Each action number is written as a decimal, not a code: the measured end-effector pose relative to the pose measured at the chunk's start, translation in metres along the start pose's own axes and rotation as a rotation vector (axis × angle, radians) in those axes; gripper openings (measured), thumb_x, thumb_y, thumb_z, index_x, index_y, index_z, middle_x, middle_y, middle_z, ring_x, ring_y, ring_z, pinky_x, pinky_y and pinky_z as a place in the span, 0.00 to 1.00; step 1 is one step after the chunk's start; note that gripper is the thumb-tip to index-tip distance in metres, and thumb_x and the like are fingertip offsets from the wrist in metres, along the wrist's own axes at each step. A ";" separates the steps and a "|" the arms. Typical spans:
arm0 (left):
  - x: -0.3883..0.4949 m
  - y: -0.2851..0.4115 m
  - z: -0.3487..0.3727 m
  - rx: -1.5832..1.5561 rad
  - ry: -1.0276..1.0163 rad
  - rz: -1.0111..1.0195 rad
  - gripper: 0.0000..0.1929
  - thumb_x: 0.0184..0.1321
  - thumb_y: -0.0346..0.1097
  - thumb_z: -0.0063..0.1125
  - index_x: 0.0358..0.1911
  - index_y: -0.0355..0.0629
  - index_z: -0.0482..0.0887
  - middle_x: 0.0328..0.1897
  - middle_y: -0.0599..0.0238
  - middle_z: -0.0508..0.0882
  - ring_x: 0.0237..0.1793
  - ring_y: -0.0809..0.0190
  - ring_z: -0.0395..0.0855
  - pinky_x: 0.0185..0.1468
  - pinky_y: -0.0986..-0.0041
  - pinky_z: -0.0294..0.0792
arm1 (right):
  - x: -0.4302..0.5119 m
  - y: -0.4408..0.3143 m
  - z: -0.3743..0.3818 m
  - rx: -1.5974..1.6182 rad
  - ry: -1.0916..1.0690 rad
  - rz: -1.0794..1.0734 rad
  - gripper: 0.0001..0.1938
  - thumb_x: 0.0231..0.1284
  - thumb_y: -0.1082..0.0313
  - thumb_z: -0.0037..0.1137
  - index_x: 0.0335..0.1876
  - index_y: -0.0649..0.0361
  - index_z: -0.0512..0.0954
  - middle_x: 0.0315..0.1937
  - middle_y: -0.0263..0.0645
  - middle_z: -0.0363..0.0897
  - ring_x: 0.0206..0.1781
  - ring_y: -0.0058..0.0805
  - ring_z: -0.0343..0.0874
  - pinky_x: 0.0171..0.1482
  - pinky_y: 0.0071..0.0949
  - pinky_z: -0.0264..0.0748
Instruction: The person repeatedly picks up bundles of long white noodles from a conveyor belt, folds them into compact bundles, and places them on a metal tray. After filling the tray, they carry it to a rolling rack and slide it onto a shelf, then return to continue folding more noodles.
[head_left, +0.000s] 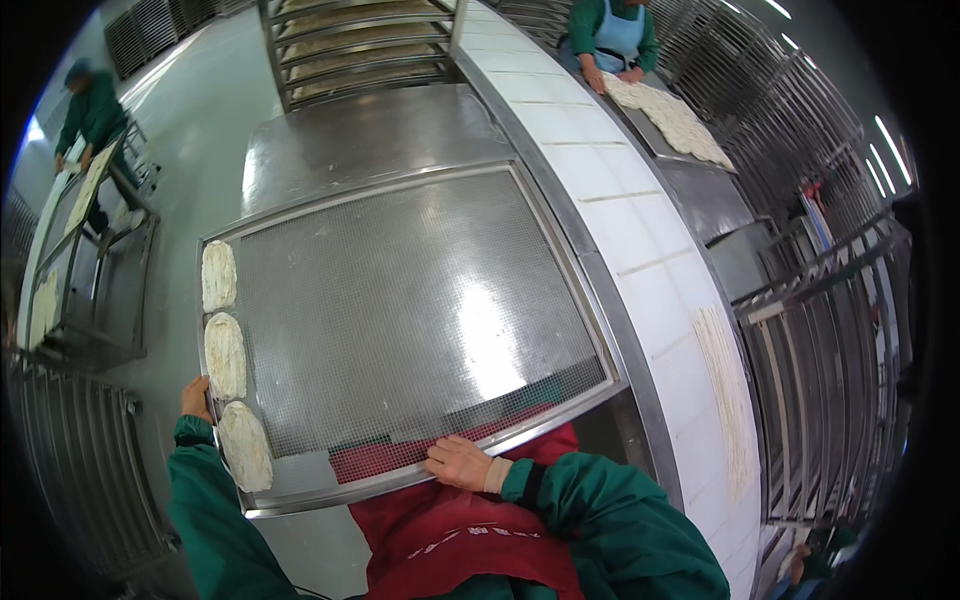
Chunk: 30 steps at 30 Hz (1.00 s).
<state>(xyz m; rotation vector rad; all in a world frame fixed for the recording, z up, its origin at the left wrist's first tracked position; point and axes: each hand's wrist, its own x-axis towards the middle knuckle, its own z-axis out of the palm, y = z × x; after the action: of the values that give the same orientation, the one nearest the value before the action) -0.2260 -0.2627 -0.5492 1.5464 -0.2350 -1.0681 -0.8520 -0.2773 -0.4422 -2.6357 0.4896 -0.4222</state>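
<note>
A large metal-framed wire-mesh tray (390, 300) spreads before me, its front part in front of my red apron (472, 547). My left hand (196, 397) grips the tray's left rim, its fingers partly hidden by the frame. On the front rim, my right hand (459, 463) is closed over the metal edge. Three flat oblong bundles of pale dough or noodles lie in a row along the left side: a far one (219, 276), a middle one (226, 356) and a near one (246, 446). Bare mesh covers the rest of the tray.
A steel table (360, 135) lies beyond the tray, with a rack of loaded trays (367, 45) behind. A white conveyor (600, 172) curves along the right, carrying pale strands (720, 405). Co-workers handle trays at upper right (611, 37) and far left (94, 120). Metal racks (817, 405) stand right.
</note>
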 end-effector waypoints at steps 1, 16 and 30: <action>0.002 0.006 0.006 -0.037 -0.044 -0.072 0.21 0.69 0.34 0.45 0.62 0.28 0.69 0.58 0.53 0.79 0.56 0.55 0.79 0.57 0.62 0.73 | -0.002 0.001 0.001 -0.003 0.009 0.061 0.06 0.48 0.67 0.55 0.33 0.53 0.74 0.32 0.32 0.68 0.40 0.32 0.72 0.45 0.31 0.69; -0.125 0.010 0.151 1.958 0.365 0.269 0.36 0.72 0.49 0.43 0.77 0.49 0.41 0.82 0.63 0.42 0.80 0.55 0.39 0.75 0.48 0.39 | -0.010 0.010 0.025 0.127 0.037 0.090 0.23 0.39 0.59 0.72 0.40 0.53 0.72 0.40 0.36 0.68 0.48 0.37 0.69 0.52 0.39 0.65; -0.173 -0.011 0.167 1.558 0.274 0.405 0.47 0.60 0.57 0.56 0.75 0.43 0.44 0.80 0.48 0.42 0.79 0.46 0.35 0.74 0.39 0.35 | -0.014 0.139 -0.060 -0.302 0.054 0.619 0.42 0.55 0.41 0.57 0.74 0.52 0.58 0.76 0.48 0.47 0.77 0.53 0.43 0.72 0.63 0.41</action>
<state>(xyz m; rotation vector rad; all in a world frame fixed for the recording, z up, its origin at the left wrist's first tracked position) -0.4490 -0.2578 -0.4569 2.7609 -1.3394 -0.1744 -0.9237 -0.4105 -0.4562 -2.5616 1.4239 -0.2303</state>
